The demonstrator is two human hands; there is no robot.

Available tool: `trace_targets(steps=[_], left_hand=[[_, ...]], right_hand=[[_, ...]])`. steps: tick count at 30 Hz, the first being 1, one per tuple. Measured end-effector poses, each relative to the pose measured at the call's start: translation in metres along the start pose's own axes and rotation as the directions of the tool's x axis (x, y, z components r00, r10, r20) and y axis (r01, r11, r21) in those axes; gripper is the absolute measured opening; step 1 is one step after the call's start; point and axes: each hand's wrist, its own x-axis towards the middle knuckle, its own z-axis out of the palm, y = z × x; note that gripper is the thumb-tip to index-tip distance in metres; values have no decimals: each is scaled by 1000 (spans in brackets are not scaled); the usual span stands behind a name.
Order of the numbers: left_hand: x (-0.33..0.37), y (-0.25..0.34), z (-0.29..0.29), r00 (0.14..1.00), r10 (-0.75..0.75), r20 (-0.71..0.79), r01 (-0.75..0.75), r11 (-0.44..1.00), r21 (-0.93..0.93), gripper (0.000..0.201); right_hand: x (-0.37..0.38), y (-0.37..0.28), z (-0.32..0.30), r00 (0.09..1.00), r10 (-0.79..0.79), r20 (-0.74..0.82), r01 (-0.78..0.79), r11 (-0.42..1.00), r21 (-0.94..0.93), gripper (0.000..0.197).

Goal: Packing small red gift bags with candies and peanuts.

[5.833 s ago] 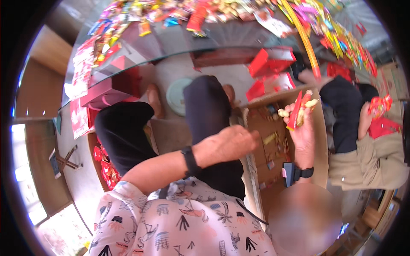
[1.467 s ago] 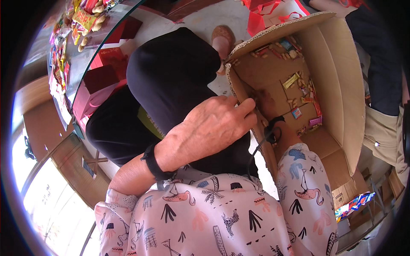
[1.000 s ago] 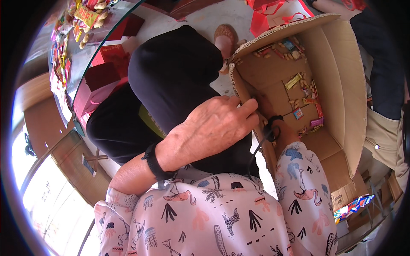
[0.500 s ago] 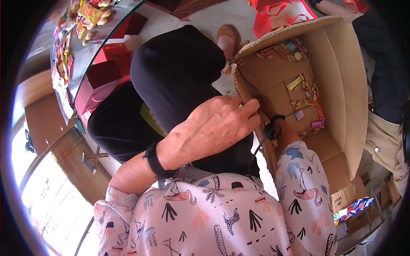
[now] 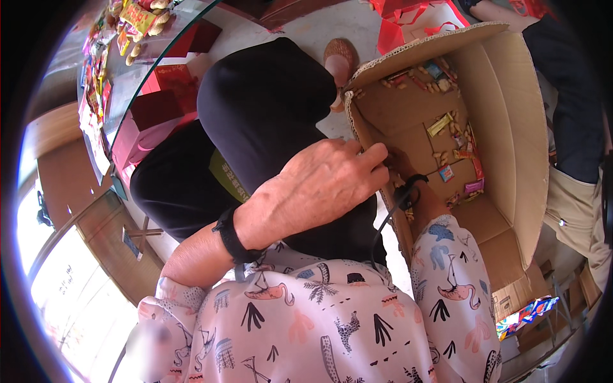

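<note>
My left hand (image 5: 325, 185), with a black band on its wrist, is closed at the left wall of an open cardboard box (image 5: 511, 115). Its fingertips curl at the wall's upper edge; what they hold, if anything, is hidden. Inside the box, just beyond that wall, is my right hand (image 5: 400, 163), dark in shadow. My left hand and the wall cover most of its fingers. On the box floor lie wrapped sweets (image 5: 474, 186), peanuts in shells (image 5: 442, 156) and a yellow-wrapped piece (image 5: 440, 124), scattered mostly along the far and right sides.
At the upper left, a glass tabletop (image 5: 167, 48) bears sweets and peanuts. Pink boxes (image 5: 143, 137) stand beneath it. A red gift bag (image 5: 399, 32) is behind the cardboard box. Another person's trousers (image 5: 578, 217) show at right. A black cord (image 5: 382, 226) hangs by my right wrist.
Both hands stay at the box's left wall, with only slight shifts of the fingers. The sweets and peanuts in the box lie as before.
</note>
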Motion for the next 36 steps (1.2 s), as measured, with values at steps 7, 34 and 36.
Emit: trace_targets(steps=[7, 34, 36], left_hand=[[-2, 1, -1, 1000, 6, -28, -6, 1000, 6, 12], [-25, 5, 12, 964, 92, -251, -22, 963, 270, 5], [-26, 4, 12, 954, 89, -288, -16, 969, 248, 5]], right_hand=[[-17, -37, -14, 978, 180, 102, -201, 944, 263, 24], [-133, -589, 0, 428, -900, -84, 689, 266, 674, 43], [-124, -623, 39, 489, -835, -251, 794, 307, 524, 47]])
